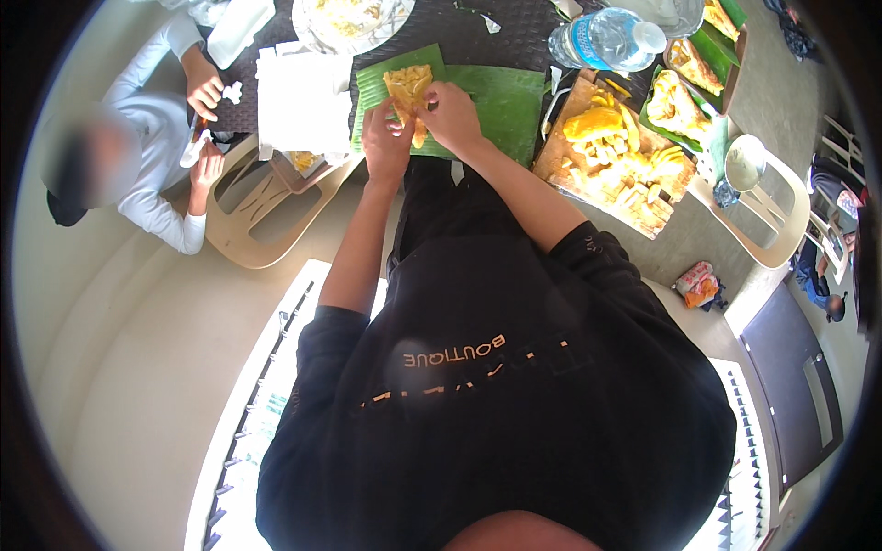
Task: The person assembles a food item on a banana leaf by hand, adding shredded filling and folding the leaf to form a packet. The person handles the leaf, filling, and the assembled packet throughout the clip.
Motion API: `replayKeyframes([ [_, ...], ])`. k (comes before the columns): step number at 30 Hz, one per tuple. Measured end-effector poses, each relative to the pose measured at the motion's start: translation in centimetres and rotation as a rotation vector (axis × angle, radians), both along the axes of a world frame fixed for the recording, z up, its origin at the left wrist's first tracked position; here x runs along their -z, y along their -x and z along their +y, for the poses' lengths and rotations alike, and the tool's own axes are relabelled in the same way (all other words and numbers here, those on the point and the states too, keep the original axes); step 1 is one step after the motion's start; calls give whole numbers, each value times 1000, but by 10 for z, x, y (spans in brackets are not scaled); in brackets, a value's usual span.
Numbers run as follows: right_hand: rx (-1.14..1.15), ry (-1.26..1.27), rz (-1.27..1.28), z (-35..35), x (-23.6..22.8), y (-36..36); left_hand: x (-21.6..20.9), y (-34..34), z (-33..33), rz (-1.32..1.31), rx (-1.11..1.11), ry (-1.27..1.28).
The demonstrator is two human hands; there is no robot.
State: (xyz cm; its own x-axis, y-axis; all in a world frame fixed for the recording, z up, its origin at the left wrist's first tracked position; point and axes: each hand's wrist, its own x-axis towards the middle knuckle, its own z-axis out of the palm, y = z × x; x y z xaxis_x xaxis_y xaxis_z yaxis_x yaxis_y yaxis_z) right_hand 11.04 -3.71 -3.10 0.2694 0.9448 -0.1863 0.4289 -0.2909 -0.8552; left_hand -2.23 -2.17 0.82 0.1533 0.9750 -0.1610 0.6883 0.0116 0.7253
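A yellow piece of fruit flesh [406, 87] lies on a green banana leaf [501, 101] spread over the dark table. My left hand [384, 138] grips its lower left side. My right hand [450, 112] pinches its right side, fingers pressed into the flesh. Both forearms reach up from my black shirt.
To the right a wooden board [562, 154] carries several yellow fruit pieces, with more fruit on leaf-lined trays [730, 101]. A plastic water bottle [602, 39] lies above it. White paper [299, 96] lies left of the leaf. A person in a white sleeve [152, 138] sits at the left by a beige chair [257, 220].
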Motion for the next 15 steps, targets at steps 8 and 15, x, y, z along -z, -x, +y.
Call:
replayKeyframes([
  [8,8,56,-10,2,-3,1,11,4,-7,214,112,-173],
  [15,-1,65,41,2,-4,-2,31,6,-20,320,308,-295],
])
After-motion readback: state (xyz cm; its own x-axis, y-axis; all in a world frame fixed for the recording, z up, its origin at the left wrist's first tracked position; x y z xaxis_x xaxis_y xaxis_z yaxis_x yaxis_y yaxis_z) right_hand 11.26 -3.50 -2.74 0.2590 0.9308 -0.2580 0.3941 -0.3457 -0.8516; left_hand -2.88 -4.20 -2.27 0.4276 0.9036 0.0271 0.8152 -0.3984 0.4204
